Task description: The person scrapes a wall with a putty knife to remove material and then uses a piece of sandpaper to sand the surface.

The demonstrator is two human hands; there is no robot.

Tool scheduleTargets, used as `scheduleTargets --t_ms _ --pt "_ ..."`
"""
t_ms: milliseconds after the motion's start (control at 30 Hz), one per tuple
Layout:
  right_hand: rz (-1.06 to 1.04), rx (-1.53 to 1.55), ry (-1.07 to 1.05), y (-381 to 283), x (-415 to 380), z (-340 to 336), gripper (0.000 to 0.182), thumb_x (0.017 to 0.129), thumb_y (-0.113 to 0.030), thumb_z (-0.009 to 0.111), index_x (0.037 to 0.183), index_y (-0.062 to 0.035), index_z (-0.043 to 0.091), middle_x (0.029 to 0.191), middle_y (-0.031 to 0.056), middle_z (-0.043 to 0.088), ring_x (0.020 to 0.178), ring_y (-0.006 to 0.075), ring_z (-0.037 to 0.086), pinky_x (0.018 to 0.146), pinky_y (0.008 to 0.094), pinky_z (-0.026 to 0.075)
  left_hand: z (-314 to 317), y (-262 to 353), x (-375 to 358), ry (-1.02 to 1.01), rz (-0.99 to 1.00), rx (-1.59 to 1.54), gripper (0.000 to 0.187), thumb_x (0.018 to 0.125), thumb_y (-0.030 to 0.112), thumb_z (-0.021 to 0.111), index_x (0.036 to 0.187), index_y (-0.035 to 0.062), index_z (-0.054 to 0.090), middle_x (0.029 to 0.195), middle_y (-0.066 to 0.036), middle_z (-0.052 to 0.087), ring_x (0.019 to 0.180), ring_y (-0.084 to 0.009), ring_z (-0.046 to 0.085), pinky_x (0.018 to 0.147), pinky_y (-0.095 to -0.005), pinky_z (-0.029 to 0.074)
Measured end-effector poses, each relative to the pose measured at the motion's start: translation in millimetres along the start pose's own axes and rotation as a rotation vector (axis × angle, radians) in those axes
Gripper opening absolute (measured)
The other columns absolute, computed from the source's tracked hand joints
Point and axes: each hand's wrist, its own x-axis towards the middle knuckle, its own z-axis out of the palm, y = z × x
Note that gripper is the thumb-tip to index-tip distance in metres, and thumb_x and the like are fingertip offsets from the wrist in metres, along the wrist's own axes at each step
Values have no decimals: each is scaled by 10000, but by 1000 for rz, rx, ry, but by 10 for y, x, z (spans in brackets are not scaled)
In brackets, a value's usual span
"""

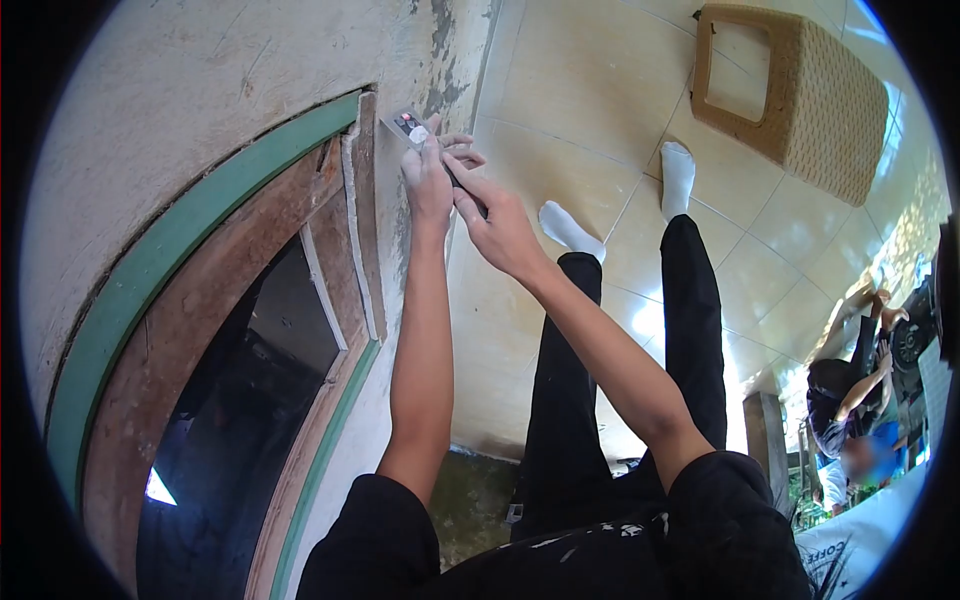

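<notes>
Both my hands meet beside the wall, above the window frame's upper right corner. My right hand [497, 222] is closed around the dark handle of what looks like a putty knife [406, 124]. The knife's flat blade points up and left toward the wall and carries a dark label with a red spot. My left hand [430, 182] is at the blade, its thumb and fingers around it and whitish at the tips. A small white dab [418, 134] shows by the left thumb. Part of the handle is hidden by my fingers.
The worn wall [200, 60] has peeling paint. A green and brown wooden frame [190, 225] surrounds a dark opening. On the tiled floor [590, 75] stands a tan woven-pattern plastic stool [835, 110]. Another person [840, 395] is at the far right, beside a wheel.
</notes>
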Motion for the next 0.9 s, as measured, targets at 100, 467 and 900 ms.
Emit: scheduleTargets --t_ms 100,467,900 --pt "-13 -105 77 -64 19 19 407 831 -129 545 1238 -123 551 729 183 566 661 337 563 667 401 455 130 109 22 60 5 -95 403 966 181 307 1284 -64 343 809 -101 535 639 -237 607 601 -365 541" --pt "-81 -152 99 -5 130 66 373 813 -120 569 1185 -105 590 686 197 560 623 327 563 621 400 453 75 124 190 110 -26 24 316 970 197 314 1069 -45 492 651 -41 463 454 -140 455 417 -291 412" --pt "-57 -236 107 -166 163 52 365 800 -103 565 1163 -93 595 792 219 598 702 365 582 642 421 463 112 259 224 112 -48 -26 235 964 182 355 955 -15 482 620 -34 450 438 -150 448 392 -304 388"
